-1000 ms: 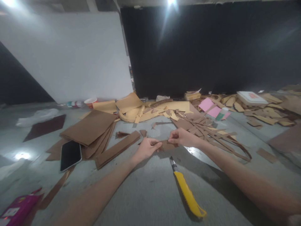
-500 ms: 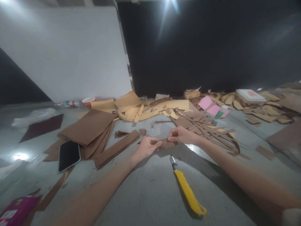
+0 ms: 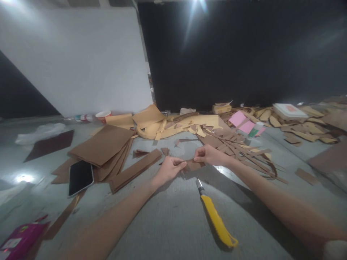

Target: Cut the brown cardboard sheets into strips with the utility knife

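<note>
Between my two hands is a small piece of brown paper (image 3: 194, 165), its left part covered by fingers. My left hand (image 3: 170, 169) pinches its left end, thumb pressed against the fingers. At the upper right edge, my right hand (image 3: 208, 155) grips the same piece between thumb and fingertips. A yellow utility knife (image 3: 215, 218) lies on the table just below my hands, its blade end pointing toward them. Long folded brown strips (image 3: 137, 171) lie to the left of my left hand.
Brown sheets (image 3: 104, 142) are stacked at left, with a phone (image 3: 80, 177) on their edge. Cut strips (image 3: 241, 151) lie heaped right of my right hand, near a glue stick (image 3: 255, 129). A purple packet (image 3: 23, 240) is at lower left, a white box (image 3: 290, 111) at far right.
The view has shifted very slightly. Both hands keep the same hold on the brown paper piece, and the knife stays where it was.
</note>
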{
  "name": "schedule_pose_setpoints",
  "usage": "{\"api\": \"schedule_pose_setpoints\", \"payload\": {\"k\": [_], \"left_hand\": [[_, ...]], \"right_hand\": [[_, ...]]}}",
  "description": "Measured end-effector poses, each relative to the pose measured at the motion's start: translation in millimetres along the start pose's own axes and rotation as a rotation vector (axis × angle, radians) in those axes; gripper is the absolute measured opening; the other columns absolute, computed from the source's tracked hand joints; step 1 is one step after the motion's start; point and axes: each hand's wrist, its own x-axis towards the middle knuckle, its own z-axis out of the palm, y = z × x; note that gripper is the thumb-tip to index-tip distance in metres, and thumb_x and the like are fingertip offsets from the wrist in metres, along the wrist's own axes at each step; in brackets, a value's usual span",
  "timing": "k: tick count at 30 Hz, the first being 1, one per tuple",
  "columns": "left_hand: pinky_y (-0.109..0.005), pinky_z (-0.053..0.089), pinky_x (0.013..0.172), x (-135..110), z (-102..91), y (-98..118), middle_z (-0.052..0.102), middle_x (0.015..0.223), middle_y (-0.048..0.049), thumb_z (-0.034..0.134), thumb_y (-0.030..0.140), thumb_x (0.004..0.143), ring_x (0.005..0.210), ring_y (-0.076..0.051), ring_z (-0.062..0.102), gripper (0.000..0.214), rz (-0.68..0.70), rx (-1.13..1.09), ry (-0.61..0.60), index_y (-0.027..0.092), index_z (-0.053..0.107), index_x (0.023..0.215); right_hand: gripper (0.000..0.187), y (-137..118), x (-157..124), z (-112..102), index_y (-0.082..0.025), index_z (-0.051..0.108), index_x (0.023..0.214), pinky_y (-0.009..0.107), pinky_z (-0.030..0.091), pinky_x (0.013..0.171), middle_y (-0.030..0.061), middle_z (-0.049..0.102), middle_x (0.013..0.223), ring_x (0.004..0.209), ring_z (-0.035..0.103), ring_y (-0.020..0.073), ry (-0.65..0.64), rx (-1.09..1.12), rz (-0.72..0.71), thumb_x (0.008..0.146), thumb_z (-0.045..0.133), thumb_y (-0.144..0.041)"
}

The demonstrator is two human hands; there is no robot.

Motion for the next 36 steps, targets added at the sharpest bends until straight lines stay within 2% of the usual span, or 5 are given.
{"api": "schedule_pose_setpoints", "payload": {"k": [5,13,22,30,36], "left_hand": [[-0.027,0.046,0.061,0.1,1.5,-4.4,0.076,0.071,-0.0095,0.078,0.067,0.088,0.062,-0.017,0.063,0.055,-0.029,-0.038,0.071,0.013,0.084,0.083],[-0.027,0.043,0.059,-0.2,4.5,-5.2,0.075,0.07,-0.0097,0.077,0.069,0.09,0.062,-0.017,0.062,0.058,-0.02,-0.037,0.067,0.012,0.084,0.082],[-0.027,0.042,0.058,0.5,6.4,-2.9,0.073,0.067,-0.0091,0.076,0.073,0.088,0.059,-0.017,0.059,0.061,-0.018,-0.024,0.066,0.013,0.084,0.079],[-0.027,0.039,0.055,1.6,8.8,-3.0,0.07,0.063,-0.0077,0.076,0.069,0.088,0.055,-0.015,0.057,0.058,-0.007,-0.038,0.072,0.013,0.084,0.078],[-0.027,0.041,0.055,0.2,9.2,-3.9,0.072,0.065,-0.0077,0.076,0.066,0.09,0.057,-0.015,0.058,0.055,-0.007,-0.028,0.065,0.013,0.084,0.079]], "right_hand": [[0.046,1.4,1.6,2.0,-0.019,0.071,0.082,0.026,0.046,0.059,0.0016,0.072,0.065,0.059,0.064,0.0145,0.015,0.052,-0.017,0.083,0.087,-0.062],[0.051,-3.6,1.8,-0.4,-0.019,0.071,0.079,0.025,0.043,0.058,0.001,0.07,0.067,0.059,0.059,0.013,0.029,0.021,-0.026,0.076,0.09,-0.066],[0.055,-10.4,1.5,-3.7,-0.019,0.069,0.076,0.026,0.043,0.06,0.002,0.07,0.068,0.062,0.058,0.0142,0.043,-0.053,-0.039,0.075,0.09,-0.07],[0.043,-12.4,0.7,-7.1,-0.018,0.072,0.077,0.027,0.041,0.061,0.0022,0.071,0.069,0.064,0.056,0.0146,0.081,-0.196,-0.067,0.084,0.084,-0.059],[0.039,-12.6,2.8,-6.5,-0.019,0.072,0.076,0.027,0.042,0.062,0.0022,0.071,0.069,0.065,0.058,0.0156,0.078,-0.212,-0.081,0.086,0.08,-0.056]]}}
